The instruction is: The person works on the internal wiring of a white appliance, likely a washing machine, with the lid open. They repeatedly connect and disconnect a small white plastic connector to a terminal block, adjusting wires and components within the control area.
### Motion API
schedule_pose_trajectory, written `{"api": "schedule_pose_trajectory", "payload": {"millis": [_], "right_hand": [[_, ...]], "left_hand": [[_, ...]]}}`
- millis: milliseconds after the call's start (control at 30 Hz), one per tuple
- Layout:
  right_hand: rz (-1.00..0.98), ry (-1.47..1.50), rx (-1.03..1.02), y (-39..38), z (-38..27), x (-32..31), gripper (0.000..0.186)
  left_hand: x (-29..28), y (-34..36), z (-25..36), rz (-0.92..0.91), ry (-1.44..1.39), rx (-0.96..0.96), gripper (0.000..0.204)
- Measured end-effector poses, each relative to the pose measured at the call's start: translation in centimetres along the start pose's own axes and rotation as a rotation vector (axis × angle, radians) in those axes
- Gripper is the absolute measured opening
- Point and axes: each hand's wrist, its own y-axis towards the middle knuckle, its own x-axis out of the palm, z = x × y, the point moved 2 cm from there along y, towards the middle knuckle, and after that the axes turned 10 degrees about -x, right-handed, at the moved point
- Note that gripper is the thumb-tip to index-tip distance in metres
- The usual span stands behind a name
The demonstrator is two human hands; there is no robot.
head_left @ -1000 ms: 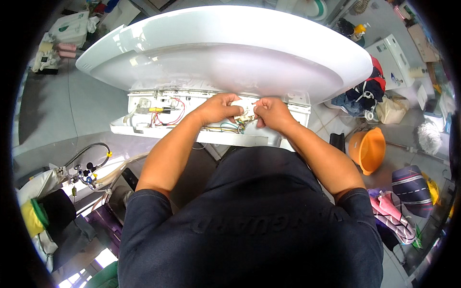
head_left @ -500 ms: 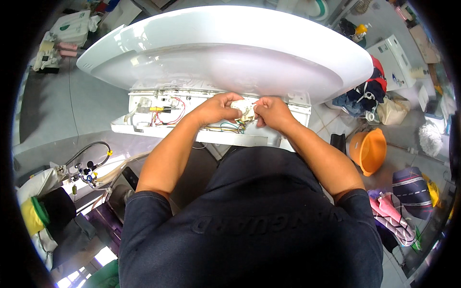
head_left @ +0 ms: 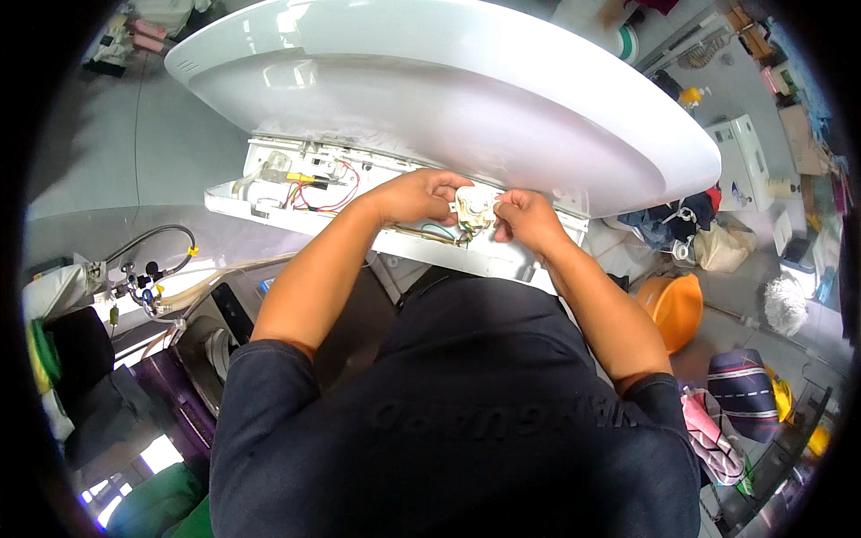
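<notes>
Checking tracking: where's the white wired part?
Head view, just right of centre: the white wired part between left hand and right hand, over the white tray.

An orange basin [head_left: 679, 309] near a fluffy white duster [head_left: 787, 305] (both at right).

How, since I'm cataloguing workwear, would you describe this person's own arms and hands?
A dark, near-black fabric T-shirt with raised, same-coloured lettering is worn. Its left sleeve and right sleeve are short and hemmed, leaving the left forearm and right forearm bare. The left hand and right hand are ungloved, and no watch or bracelet shows.
</notes>
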Motion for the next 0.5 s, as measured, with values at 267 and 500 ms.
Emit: {"api": "schedule_pose_trajectory", "payload": {"millis": [267, 500], "right_hand": [[0.008, 0.027, 0.018, 0.09, 0.18, -0.07, 0.010], [0.004, 0.073, 0.027, 0.16, 0.33, -0.08, 0.009]], "left_hand": [[-0.15, 0.41, -0.25, -0.002, 0.012, 0.002, 0.054], [-0.22, 0.47, -0.40, -0.003, 0.001, 0.014, 0.053]]}}
